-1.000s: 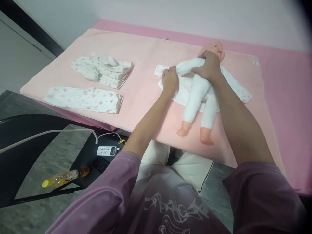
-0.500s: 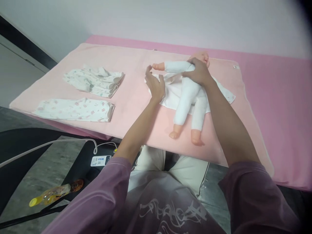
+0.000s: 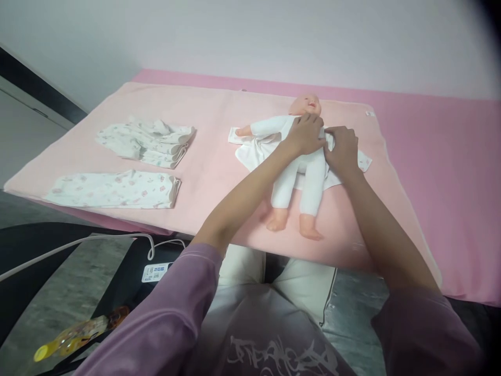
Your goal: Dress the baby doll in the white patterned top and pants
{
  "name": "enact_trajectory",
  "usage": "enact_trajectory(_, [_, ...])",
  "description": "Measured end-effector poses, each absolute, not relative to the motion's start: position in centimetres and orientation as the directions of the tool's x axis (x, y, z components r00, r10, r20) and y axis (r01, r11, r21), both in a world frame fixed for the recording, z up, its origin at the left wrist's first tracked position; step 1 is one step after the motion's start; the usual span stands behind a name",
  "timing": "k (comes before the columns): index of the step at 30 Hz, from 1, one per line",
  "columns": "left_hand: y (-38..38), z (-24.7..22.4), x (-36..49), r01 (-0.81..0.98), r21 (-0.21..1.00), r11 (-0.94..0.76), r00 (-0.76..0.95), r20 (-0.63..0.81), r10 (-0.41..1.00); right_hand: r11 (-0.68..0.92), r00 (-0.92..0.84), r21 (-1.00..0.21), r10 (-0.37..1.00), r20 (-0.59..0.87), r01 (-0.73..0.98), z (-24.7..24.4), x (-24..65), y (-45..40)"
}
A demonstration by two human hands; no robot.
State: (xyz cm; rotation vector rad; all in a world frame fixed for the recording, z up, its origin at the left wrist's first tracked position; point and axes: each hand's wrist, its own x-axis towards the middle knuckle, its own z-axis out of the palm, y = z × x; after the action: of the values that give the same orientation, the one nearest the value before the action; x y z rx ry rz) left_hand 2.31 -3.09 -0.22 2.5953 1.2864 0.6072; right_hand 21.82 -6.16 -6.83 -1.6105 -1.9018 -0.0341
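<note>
A baby doll (image 3: 288,180) with a white cloth body lies on its back, its head toward the far edge. Under it is spread a small white garment (image 3: 250,154), with one sleeve out at each side. Over the doll's upper chest, my left hand (image 3: 307,134) is closed with bent fingers pressed on the cloth body. My right hand (image 3: 343,149) is curled at the doll's side on the right, thumb close to the left hand. The doll's arm on that side is hidden by my hands.
A folded patterned garment (image 3: 146,141) and folded printed trousers (image 3: 117,189) lie at the left on the pale pink mat (image 3: 211,193). Below the table's left edge are a phone-like white device (image 3: 155,272), a white cable (image 3: 117,236) and a yellow-capped bottle (image 3: 74,337).
The doll, tilted before, now lies flat on the garment. My left hand has moved right from beside the doll's arm onto its chest. My right hand has shifted from its shoulder to its side.
</note>
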Motion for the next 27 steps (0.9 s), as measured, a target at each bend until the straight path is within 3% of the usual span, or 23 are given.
enact_trajectory(2, [-1.8,-0.8,5.2,0.763,0.317,-0.564,0.515,0.229,0.826,0.204,-0.026,-0.35,0.892,0.452,0.914,-6.9,21.6,-6.6])
enact_trajectory(6, [-0.5,-2.3,8.2,0.793,0.304,-0.528,0.456,0.278,0.845,0.133,0.025,-0.332,0.902,0.432,0.934,-6.9,21.0,-6.9])
enact_trajectory(15, [-1.7,-1.7,5.4,0.834,0.248,-0.493,0.406,0.331,0.852,0.043,0.095,-0.347,0.924,0.371,0.937,-6.2,23.2,-6.4])
enact_trajectory(23, [-2.0,-1.1,1.4,0.818,0.384,-0.429,0.306,0.34,0.889,-0.004,0.04,-0.469,0.997,0.068,0.883,-5.6,27.5,-5.7])
enact_trajectory(27, [-1.7,-0.9,0.0,0.815,0.432,-0.387,0.236,0.362,0.902,-0.009,0.035,-0.507,0.999,0.042,0.862,-5.6,27.6,-6.2])
